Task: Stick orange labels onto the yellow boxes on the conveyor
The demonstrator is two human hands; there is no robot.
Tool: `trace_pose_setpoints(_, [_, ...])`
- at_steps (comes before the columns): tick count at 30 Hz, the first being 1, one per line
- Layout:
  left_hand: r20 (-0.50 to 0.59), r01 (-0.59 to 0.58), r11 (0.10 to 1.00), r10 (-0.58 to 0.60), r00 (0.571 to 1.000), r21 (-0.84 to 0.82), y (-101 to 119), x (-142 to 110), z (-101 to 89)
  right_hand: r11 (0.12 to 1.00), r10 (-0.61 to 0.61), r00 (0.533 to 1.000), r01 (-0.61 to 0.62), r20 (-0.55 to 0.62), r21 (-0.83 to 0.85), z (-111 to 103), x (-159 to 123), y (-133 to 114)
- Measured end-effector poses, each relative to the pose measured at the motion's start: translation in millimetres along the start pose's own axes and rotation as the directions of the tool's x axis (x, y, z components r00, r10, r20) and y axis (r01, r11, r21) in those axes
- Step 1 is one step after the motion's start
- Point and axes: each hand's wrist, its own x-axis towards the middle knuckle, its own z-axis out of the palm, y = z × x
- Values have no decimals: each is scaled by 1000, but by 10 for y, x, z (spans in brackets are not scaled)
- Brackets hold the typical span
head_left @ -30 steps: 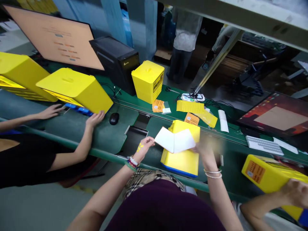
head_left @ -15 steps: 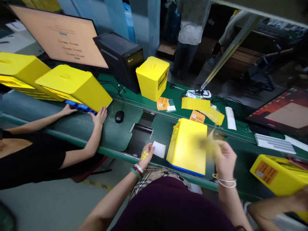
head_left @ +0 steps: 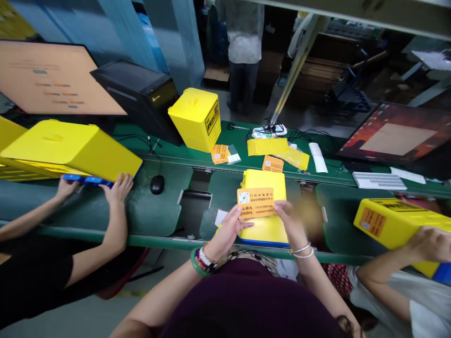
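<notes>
Both my hands pinch an orange label point(head_left: 255, 203) with a QR code and dark print by its two ends. My left hand point(head_left: 229, 230) grips the left end and my right hand point(head_left: 291, 220) the right end. Beneath the label is a yellow plastic box point(head_left: 264, 230) with a blue edge toward me; I cannot tell whether the two touch. A white paper point(head_left: 221, 217) lies on the bench, partly covered by my left hand.
Another yellow box point(head_left: 197, 117), orange labels point(head_left: 220, 154), yellow sticker sheets point(head_left: 268, 146) and scissors point(head_left: 237, 126) are at the back. A co-worker's hands point(head_left: 118, 188) hold a blue part point(head_left: 87, 180) at left. Another co-worker's hand point(head_left: 428, 244) touches a labelled box point(head_left: 398, 220).
My right hand has come left over the box, and my left hand has left the white paper. Both now hold the orange label. The view has shifted right.
</notes>
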Motion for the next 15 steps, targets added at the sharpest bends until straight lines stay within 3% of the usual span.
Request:
trace_pose_setpoints(2, [-1,30,1000,-30,1000,7,-11,36,28,990,91,995,-96,51,104,-20,18,39])
trace_pose_setpoints(5, [-43,52,995,-48,998,88,-24,132,49,981,116,993,-117,20,154,-9,24,53])
trace_pose_setpoints(10, [-198,-127,929,205,959,348,-26,441,-56,957,171,984,-156,-41,245,-62,152,85])
trace_pose_setpoints(15, [-179,-181,856,299,937,485,16,819,-123,966,152,987,-139,-44,219,-101,411,133])
